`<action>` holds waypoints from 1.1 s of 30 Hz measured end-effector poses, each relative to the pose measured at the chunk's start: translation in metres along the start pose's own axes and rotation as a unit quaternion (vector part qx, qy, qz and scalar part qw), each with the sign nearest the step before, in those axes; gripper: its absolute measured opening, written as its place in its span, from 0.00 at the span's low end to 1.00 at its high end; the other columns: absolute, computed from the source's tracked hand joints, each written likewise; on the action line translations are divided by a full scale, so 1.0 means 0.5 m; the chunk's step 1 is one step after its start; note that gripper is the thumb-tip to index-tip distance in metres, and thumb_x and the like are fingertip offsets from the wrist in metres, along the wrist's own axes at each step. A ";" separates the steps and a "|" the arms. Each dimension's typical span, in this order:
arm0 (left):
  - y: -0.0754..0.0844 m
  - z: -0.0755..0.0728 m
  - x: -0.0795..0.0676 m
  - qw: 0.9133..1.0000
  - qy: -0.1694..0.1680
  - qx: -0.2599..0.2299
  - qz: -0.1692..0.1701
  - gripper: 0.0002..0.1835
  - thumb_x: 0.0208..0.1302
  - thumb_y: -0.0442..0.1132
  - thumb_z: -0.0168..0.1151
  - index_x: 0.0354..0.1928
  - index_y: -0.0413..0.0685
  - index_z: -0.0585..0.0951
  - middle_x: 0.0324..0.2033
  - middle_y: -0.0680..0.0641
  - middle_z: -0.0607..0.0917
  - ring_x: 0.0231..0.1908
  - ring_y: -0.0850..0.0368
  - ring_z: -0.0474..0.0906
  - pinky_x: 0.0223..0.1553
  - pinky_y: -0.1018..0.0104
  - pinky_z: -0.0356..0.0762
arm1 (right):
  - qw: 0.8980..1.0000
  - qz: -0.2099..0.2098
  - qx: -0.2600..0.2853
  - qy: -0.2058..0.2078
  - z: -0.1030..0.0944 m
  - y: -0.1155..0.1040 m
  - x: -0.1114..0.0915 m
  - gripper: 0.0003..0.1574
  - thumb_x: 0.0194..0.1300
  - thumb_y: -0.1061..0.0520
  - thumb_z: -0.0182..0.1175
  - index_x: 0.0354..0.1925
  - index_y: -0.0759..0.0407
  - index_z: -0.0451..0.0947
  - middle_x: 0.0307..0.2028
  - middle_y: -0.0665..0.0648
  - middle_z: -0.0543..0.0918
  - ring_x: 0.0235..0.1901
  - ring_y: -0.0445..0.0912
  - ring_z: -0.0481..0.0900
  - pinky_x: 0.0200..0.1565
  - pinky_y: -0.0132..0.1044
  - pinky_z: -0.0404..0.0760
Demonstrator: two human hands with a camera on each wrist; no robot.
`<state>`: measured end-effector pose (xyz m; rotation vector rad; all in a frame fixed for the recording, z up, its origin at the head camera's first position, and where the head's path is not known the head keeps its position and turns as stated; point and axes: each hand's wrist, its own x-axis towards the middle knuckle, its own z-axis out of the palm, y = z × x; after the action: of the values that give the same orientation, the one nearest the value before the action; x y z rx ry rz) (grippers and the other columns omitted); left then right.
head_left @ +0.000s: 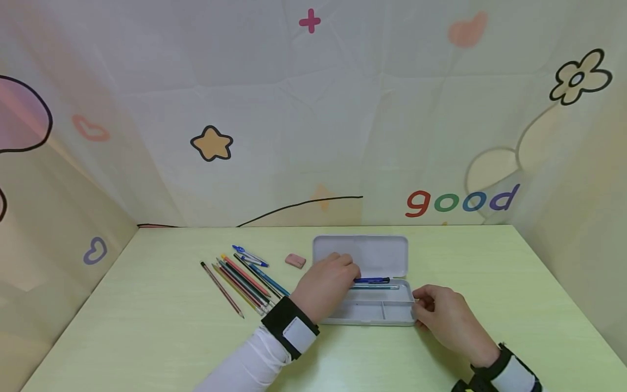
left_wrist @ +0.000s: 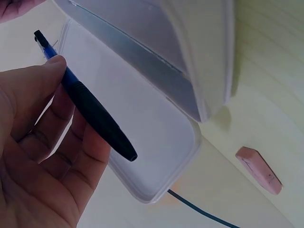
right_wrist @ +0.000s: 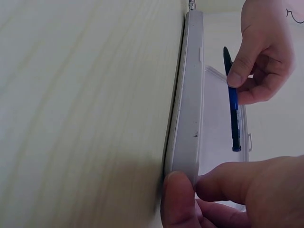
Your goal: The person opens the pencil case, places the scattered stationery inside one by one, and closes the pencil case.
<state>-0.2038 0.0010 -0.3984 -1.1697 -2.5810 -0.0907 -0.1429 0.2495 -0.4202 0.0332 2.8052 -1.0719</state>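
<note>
My left hand pinches a blue ballpoint pen with a black grip between thumb and fingers, over the open white pencil case. In the left wrist view the pen slants across the case's raised lid. A light-blue pencil lies lengthwise in the rear compartment of the case. At the case's right end, my right hand grips the edge, with thumb and fingers around the corner in the right wrist view.
Left of the case several coloured pencils lie in a bunch, with one striped pencil apart from them. Two blue-and-white pens lie behind the bunch. A pink eraser sits near the lid's left side. A printed cloth backs the table.
</note>
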 end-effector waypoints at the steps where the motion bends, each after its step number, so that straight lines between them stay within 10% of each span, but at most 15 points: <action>1: 0.002 0.001 0.002 1.000 -0.001 -0.003 -0.001 0.05 0.65 0.36 0.66 0.41 0.54 0.86 0.36 0.56 0.82 0.37 0.60 0.75 0.44 0.71 0.74 | 1.000 0.000 0.000 0.000 0.000 0.000 0.000 0.16 0.67 0.62 0.59 0.51 0.69 0.78 0.30 0.54 0.77 0.28 0.44 0.75 0.27 0.34 0.77; 33: 0.049 0.059 0.044 0.998 -0.045 -0.022 -0.029 0.06 0.63 0.35 0.67 0.38 0.56 0.86 0.31 0.58 0.80 0.33 0.62 0.74 0.35 0.71 0.75 | 1.000 -0.008 -0.005 0.014 0.002 -0.003 -0.004 0.15 0.66 0.63 0.59 0.50 0.68 0.79 0.28 0.53 0.78 0.27 0.44 0.76 0.27 0.34 0.77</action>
<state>-0.2065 0.0389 -0.4215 -1.1391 -2.7055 -0.1111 -0.1409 0.2479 -0.4197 0.0255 2.8392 -1.0699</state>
